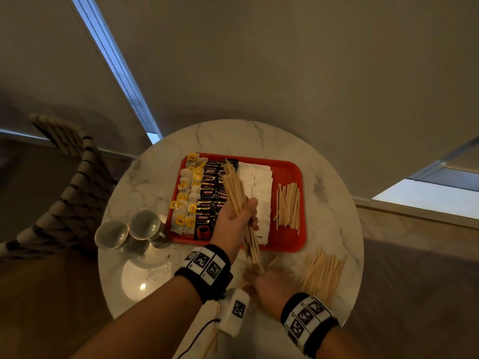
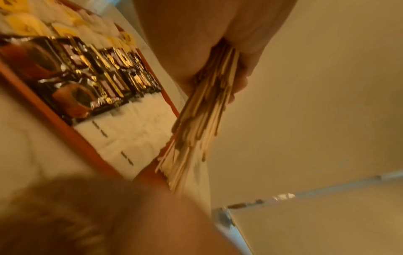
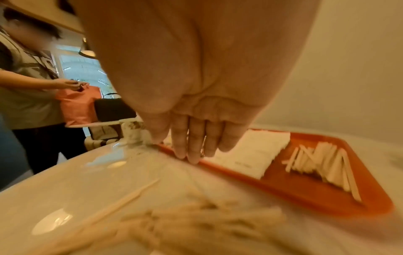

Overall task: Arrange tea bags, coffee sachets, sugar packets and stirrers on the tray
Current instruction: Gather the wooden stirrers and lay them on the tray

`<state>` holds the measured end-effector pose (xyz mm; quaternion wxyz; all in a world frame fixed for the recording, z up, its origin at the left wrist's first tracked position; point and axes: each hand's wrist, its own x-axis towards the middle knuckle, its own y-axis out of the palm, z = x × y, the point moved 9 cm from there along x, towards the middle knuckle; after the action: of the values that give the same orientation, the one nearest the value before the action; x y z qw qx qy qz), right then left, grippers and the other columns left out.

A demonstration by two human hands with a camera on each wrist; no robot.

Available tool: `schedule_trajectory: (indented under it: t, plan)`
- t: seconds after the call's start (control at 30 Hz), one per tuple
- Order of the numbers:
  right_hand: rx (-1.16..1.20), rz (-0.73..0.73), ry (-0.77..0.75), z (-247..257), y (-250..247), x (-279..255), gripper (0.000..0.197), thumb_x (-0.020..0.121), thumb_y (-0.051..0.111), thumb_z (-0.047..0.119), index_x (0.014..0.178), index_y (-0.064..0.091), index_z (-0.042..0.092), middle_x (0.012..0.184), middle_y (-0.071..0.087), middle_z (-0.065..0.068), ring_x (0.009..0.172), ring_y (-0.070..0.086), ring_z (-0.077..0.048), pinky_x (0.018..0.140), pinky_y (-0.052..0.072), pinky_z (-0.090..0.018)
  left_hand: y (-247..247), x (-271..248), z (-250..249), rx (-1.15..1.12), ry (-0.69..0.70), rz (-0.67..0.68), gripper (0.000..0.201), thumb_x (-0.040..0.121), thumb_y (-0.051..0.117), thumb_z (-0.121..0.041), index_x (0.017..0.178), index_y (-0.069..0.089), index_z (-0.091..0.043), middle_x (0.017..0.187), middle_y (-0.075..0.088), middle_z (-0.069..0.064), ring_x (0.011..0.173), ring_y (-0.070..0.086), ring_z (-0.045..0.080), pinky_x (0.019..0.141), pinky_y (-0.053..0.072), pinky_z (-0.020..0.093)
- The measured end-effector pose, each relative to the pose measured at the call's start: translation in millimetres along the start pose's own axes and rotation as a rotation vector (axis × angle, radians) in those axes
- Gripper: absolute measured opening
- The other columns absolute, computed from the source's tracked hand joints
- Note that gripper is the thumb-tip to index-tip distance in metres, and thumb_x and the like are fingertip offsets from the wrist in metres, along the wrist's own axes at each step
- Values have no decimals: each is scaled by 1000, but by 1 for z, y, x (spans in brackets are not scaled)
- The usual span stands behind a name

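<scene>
Left hand (image 1: 237,218): fingers and thumb curled around the middle of a thick bundle of stirrers (image 1: 234,187), flat, pale wooden strips with squared ends. The bundle is held tilted above the tray (image 1: 290,242); its far ends fan out over the coffee sachets (image 1: 211,193), and its near ends reach down past the tray's front edge to the right hand (image 1: 270,287). In the left wrist view the strip ends sit uneven and splayed below the fist.

Right hand: low over the table (image 1: 334,177) just in front of the tray, at the bundle's lower ends. The right wrist view shows its fingers (image 3: 194,143) straight and held together, tips at the tray's front rim; they grip nothing visible. Both wrists carry black bands with square black-and-white markers.

Tray: red-orange plastic, rectangular with rounded corners and a raised rim. From left to right it holds tea bags (image 1: 186,203), soft white pouches with yellow tags; the sachets, glossy black with gold and red print, in overlapping rows; sugar packets (image 1: 261,193), plain white paper, also overlapping; and a loose row of stirrers (image 1: 287,206) lying flat, roughly parallel.

Table: round, white marble-patterned, glossy. A heap of stirrers (image 1: 322,272) lies on it near the right hand, blurred. Two metal cups (image 1: 129,228) stand touching, left of the tray. A woven chair (image 1: 70,182) stands beyond the table's left edge.
</scene>
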<state>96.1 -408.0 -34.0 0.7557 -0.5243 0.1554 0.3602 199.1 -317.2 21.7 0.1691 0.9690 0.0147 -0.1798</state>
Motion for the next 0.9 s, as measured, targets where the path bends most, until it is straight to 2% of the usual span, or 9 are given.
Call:
schedule_trajectory:
  t: [0.13,0.23,0.3,0.43,0.53,0.6,0.7,0.77,0.9]
  plan:
    - [11,-165,99,16,-34,7,34,104,46,38,124,58,14,111,64,-6,96,57,-16,80,41,-27,16,-26,3,85,5,98,13,97,66,-29,94,59,-18,69,59,-6,65,58,15,69,53,31]
    - [-128,-83,20,40,-25,3,42,108,36,37,135,52,9,128,61,-11,117,57,-27,91,43,-34,5,-26,-9,50,26,72,13,98,66,-30,98,59,-18,72,58,-4,68,57,17,72,53,37]
    - [-125,-64,49,48,-27,0,40,109,35,31,136,52,8,135,58,-12,122,55,-30,95,42,-34,2,-29,-14,35,41,77,15,98,66,-30,100,59,-17,73,59,-4,69,58,16,74,53,37]
    - [-89,-74,163,60,-37,0,31,105,42,20,131,56,10,129,63,-13,115,61,-28,92,45,-31,4,-51,-15,102,71,154,11,99,64,-24,101,58,-15,69,62,-7,66,60,12,68,53,24]
    - [-157,59,82,78,-15,-1,27,104,43,15,121,59,3,121,64,-17,109,62,-33,94,50,-38,-12,-50,-7,126,51,134,17,97,67,-28,95,55,-16,67,53,-4,60,52,16,63,50,34]
    - [-82,77,48,79,-2,-3,30,104,43,22,115,63,4,115,66,-15,103,63,-32,92,52,-41,-31,-47,0,199,39,85,23,96,69,-32,93,54,-15,66,48,-2,57,45,18,56,45,35]
    - [67,61,133,55,-6,-12,37,105,40,32,102,69,8,99,70,-9,90,66,-24,84,54,-39,-58,-45,17,315,-18,90,22,94,71,-31,91,55,-15,61,45,-4,50,41,15,46,38,29]
    - [152,-89,223,29,-34,-18,36,106,39,37,106,70,17,101,69,-1,93,66,-18,86,54,-35,-67,-48,24,427,-22,161,14,94,71,-25,90,58,-28,58,49,-11,47,42,8,45,39,24]
    - [431,-675,219,3,-117,-30,48,107,31,48,135,58,21,130,60,4,120,56,-13,103,43,-31,-69,-56,39,700,8,326,15,94,71,-28,100,63,-39,66,61,-30,59,55,-10,59,40,8]
